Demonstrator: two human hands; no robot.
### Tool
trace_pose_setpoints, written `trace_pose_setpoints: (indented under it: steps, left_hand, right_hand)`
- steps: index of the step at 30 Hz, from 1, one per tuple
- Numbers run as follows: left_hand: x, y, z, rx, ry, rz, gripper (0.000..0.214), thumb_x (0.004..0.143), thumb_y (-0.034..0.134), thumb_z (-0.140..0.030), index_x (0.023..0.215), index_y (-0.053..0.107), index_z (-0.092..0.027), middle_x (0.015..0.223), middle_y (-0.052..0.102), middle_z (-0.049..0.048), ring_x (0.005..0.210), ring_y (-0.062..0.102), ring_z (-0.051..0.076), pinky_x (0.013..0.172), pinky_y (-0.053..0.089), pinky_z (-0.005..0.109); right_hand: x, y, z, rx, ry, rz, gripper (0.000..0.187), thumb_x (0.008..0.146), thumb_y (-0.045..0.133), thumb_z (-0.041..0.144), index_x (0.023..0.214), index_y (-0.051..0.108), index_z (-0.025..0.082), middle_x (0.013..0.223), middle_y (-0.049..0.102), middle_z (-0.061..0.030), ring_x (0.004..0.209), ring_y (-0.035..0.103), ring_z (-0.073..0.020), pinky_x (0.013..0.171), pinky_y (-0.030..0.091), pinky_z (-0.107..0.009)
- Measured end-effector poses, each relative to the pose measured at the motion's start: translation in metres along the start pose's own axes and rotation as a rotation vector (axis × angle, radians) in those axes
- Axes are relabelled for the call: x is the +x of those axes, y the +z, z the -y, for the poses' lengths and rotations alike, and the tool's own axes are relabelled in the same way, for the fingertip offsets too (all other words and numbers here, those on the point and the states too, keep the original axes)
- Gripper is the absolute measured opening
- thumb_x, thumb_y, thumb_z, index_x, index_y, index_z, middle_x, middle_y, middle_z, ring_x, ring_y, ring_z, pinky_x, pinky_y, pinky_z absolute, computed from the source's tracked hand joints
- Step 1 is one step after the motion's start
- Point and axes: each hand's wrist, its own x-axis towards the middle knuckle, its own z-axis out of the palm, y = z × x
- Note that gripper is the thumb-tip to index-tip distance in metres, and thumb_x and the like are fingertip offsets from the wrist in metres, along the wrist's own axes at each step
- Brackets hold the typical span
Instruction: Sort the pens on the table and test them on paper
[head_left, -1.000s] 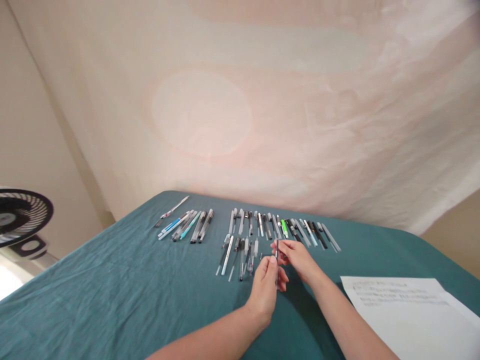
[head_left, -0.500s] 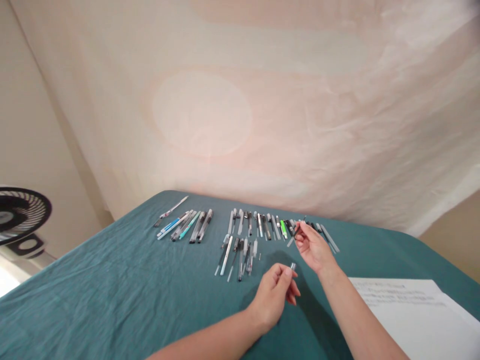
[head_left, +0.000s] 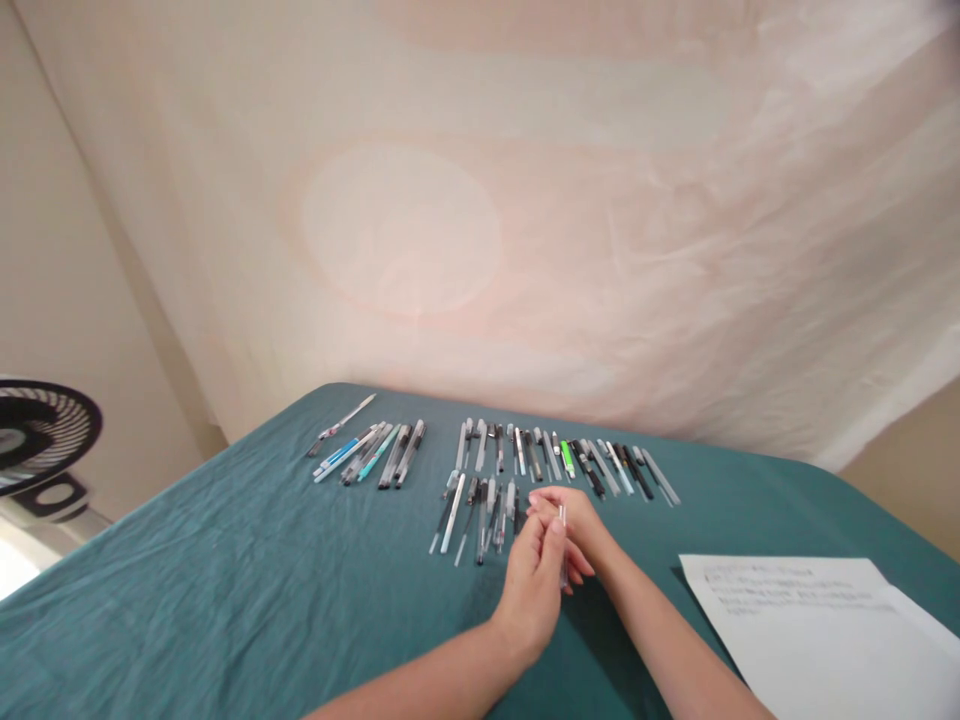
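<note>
My left hand (head_left: 534, 580) is closed around a clear tube like a pen barrel (head_left: 563, 545), held upright above the cloth. Just behind it, my right hand (head_left: 568, 512) reaches left with its fingers bent together, partly covered by the left hand. Its fingertips are at the right end of the nearer group of pens, by a slim dark piece (head_left: 517, 512); whether they still grip anything is hidden. In that group lie a white pen (head_left: 453, 513) and several clear and dark pens and pen parts.
A long row of pens, one bright green (head_left: 568, 459), lies farther back. More pens, including a teal one (head_left: 379, 450), lie to the left. Printed paper (head_left: 802, 630) rests at the right on the green cloth (head_left: 300, 590). A fan (head_left: 45, 440) stands beyond the left edge.
My right hand has come left and nearer, from the far row to the nearer group, uncovering pens in the row. My left hand has shifted slightly left, still with the clear tube.
</note>
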Motion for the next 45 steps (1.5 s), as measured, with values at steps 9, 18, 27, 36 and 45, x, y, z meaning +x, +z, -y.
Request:
trace_pose_setpoints:
  steps: [9, 18, 27, 36, 45]
  left_hand:
    - [0.021, -0.023, -0.008, 0.203, 0.178, -0.320, 0.030, 0.082, 0.043, -0.043, 0.082, 0.057, -0.016, 0.075, 0.056, 0.0022, 0.069, 0.051, 0.013, 0.066, 0.041, 0.025]
    - [0.032, -0.029, -0.003, -0.029, 0.058, -0.293, 0.038, 0.080, 0.044, -0.047, 0.090, 0.058, -0.013, 0.078, 0.060, 0.0057, 0.068, 0.055, 0.014, 0.060, 0.043, 0.023]
    - [0.080, -0.096, -0.042, 0.527, 0.162, -0.449, 0.033, 0.082, 0.043, -0.032, 0.109, 0.048, -0.013, 0.107, 0.058, 0.0090, 0.094, 0.054, 0.014, 0.082, 0.041, 0.025]
    - [0.091, -0.196, -0.057, 1.213, 0.046, -0.582, 0.027, 0.075, 0.048, -0.018, 0.101, 0.056, -0.015, 0.113, 0.053, 0.0120, 0.112, 0.041, 0.028, 0.094, 0.028, 0.041]
    - [0.079, -0.239, -0.061, 1.563, -0.173, -0.677, 0.029, 0.073, 0.047, -0.026, 0.098, 0.059, -0.015, 0.108, 0.054, 0.0166, 0.104, 0.046, 0.034, 0.083, 0.036, 0.043]
  right_hand:
    - [-0.025, -0.020, 0.042, 0.073, -0.012, 0.158, 0.031, 0.071, 0.056, 0.043, 0.077, 0.062, 0.012, 0.067, 0.061, -0.0023, 0.047, 0.048, -0.0076, 0.038, 0.035, -0.017]
    - [-0.042, -0.007, 0.067, 0.104, -0.091, 0.292, 0.031, 0.073, 0.058, 0.043, 0.082, 0.059, 0.014, 0.063, 0.054, 0.0016, 0.051, 0.048, -0.0071, 0.042, 0.039, -0.016]
    - [-0.021, -0.002, 0.019, -0.048, 0.112, 0.087, 0.022, 0.069, 0.062, 0.030, 0.079, 0.049, 0.016, 0.050, 0.052, 0.0055, 0.037, 0.050, -0.0086, 0.032, 0.040, -0.018]
    - [-0.019, 0.012, 0.011, -0.131, 0.082, 0.054, 0.019, 0.071, 0.058, 0.032, 0.078, 0.050, 0.016, 0.055, 0.057, 0.0032, 0.036, 0.052, -0.0081, 0.029, 0.040, -0.017]
    - [-0.021, 0.011, 0.013, -0.149, 0.063, 0.020, 0.026, 0.077, 0.048, 0.042, 0.076, 0.052, 0.016, 0.059, 0.058, 0.0000, 0.037, 0.052, -0.0096, 0.029, 0.040, -0.019]
